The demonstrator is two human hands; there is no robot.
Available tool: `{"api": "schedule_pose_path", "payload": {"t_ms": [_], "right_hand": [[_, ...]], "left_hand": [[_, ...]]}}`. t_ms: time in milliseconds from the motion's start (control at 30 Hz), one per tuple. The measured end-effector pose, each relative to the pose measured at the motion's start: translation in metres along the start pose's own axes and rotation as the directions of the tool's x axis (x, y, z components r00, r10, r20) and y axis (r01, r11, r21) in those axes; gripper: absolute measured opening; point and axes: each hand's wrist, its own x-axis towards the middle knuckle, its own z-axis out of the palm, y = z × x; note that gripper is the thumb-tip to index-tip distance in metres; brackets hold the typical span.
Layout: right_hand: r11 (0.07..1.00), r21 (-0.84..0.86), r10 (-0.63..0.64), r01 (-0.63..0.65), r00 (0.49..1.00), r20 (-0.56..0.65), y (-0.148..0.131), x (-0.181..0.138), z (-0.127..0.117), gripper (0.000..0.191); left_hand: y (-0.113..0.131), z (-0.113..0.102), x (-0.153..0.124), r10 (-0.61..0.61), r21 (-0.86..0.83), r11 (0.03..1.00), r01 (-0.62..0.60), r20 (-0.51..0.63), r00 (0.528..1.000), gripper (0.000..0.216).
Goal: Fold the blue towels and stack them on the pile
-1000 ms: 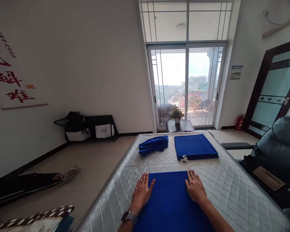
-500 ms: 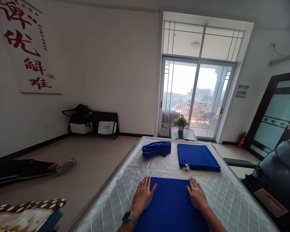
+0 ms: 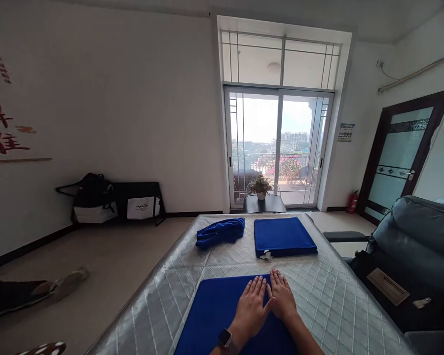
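Observation:
A folded blue cloth (image 3: 210, 310) lies flat on the silver quilted table cover (image 3: 151, 301) right in front of me. My left hand (image 3: 252, 304) rests palm down on it, fingers stretched out, a watch on the wrist. Beside it, my right hand (image 3: 282, 298) lies flat along the cloth's right edge, also with straight fingers. The two hands touch or overlap at the thumbs. Farther back sit a neatly folded blue stack (image 3: 284, 234) with white tags and, to its left, a crumpled blue cloth (image 3: 221, 232).
Behind the table's far end, a potted plant (image 3: 261, 186) stands on a dark chair (image 3: 264, 203) by the sliding glass door. A dark armchair (image 3: 410, 246) flanks the right side. At left, another person's leg (image 3: 18, 295) extends over the floor.
My left hand has slid right across the cloth to meet my right hand. The view has turned to the right, bringing more of the armchair into sight.

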Motion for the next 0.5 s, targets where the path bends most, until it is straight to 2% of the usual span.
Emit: {"api": "schedule_pose_path", "payload": {"t_ms": [100,200,333,500], "right_hand": [[0.999,0.012,-0.049,0.049,0.999,0.014,0.006,-0.002,0.003,0.062],[0.998,0.044,-0.044,0.045,0.999,-0.013,0.007,-0.001,0.005,0.061],[0.998,0.066,0.016,-0.013,0.999,-0.048,0.002,0.001,0.006,0.061],[0.998,0.064,0.024,-0.022,0.999,-0.038,-0.001,0.001,0.004,0.062]], "left_hand": [[0.034,0.016,0.020,-0.009,-0.061,0.998,0.010,0.024,1.000,0.068],[0.028,0.026,0.025,-0.081,-0.039,0.996,0.081,0.013,0.997,0.066],[-0.025,0.026,0.007,-0.139,0.072,0.988,0.140,-0.013,0.990,0.065],[-0.107,0.006,-0.038,-0.238,0.227,0.942,0.246,-0.059,0.969,0.058]]}}
